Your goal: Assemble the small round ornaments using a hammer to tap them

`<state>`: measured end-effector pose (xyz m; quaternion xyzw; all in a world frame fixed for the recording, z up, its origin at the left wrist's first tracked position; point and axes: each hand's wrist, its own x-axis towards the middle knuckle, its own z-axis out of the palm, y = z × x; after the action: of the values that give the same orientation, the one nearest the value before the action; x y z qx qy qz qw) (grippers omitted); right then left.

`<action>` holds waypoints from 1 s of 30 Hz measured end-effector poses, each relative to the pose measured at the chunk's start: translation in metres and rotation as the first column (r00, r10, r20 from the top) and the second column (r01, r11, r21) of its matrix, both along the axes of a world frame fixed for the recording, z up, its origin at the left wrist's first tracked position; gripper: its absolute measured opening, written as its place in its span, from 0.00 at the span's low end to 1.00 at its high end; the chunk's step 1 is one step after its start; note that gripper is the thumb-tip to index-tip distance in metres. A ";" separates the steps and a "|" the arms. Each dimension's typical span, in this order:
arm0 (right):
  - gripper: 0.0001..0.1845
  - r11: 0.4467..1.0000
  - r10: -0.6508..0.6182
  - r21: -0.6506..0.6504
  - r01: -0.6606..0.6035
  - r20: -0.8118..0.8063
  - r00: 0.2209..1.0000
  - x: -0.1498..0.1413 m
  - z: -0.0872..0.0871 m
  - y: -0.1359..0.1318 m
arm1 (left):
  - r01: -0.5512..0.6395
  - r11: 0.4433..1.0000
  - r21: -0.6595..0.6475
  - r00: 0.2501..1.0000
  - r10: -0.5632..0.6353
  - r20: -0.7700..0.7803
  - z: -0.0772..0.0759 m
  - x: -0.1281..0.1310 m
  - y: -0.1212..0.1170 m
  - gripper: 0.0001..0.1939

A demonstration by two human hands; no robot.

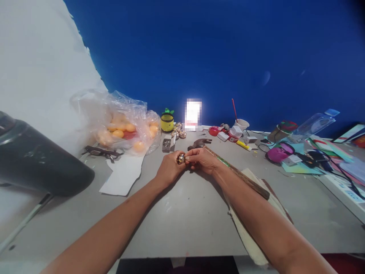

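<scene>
My left hand (170, 167) is closed around a small ball studded with shiny gold and dark pieces (181, 158), just above the table. The fingers of my right hand (202, 160) are pinched together against the ball's right side; what is between the fingertips is too small to make out. A little beyond my left hand stands a small open box (167, 144) with tiny shiny metal pieces in it. Several similar shiny round pieces (182, 134) lie behind the box. A claw hammer (245, 179) lies past my right hand, its handle partly hidden by my right forearm.
On the left are a clear plastic bag of orange balls (119, 131), glasses (105, 153), white paper (122, 179) and a large dark cylinder (42, 160). A yellow cup (167, 123) stands at the back. Rightward lie a cloth (251, 239), a purple pouch (279, 152) and a power strip (342, 192).
</scene>
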<state>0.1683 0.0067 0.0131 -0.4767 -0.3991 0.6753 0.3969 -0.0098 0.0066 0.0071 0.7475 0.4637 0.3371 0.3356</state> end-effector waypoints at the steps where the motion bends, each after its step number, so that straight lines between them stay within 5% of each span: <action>1: 0.12 1.000 -0.002 0.001 0.002 0.006 1.000 -0.001 0.001 0.000 | 0.003 1.000 0.003 1.000 -0.003 0.004 0.000 0.000 0.000 0.11; 9: 0.12 0.999 -0.037 0.002 0.037 0.043 0.998 -0.003 0.002 0.000 | -0.006 0.998 -0.062 0.997 0.011 0.081 -0.001 0.001 0.002 0.15; 17: 0.26 0.997 -0.016 0.067 0.024 -0.114 0.993 0.005 -0.004 0.000 | 0.100 0.949 -0.298 0.939 0.009 0.343 0.000 0.005 0.000 0.21; 23: 0.28 0.971 -0.100 0.230 0.060 0.169 0.981 -0.008 -0.006 -0.004 | 0.063 0.981 -0.182 0.960 -0.010 0.279 0.002 0.004 0.001 0.16; 30: 0.33 0.960 -0.129 0.264 0.096 0.109 0.986 -0.009 -0.010 -0.002 | 0.168 0.901 -0.400 0.877 0.048 0.478 0.007 0.004 -0.003 0.26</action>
<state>0.1592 0.0050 0.0028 -0.4843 -0.4798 0.5627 0.4676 -0.0053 0.0037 0.0138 0.5630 0.4053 0.3891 0.6061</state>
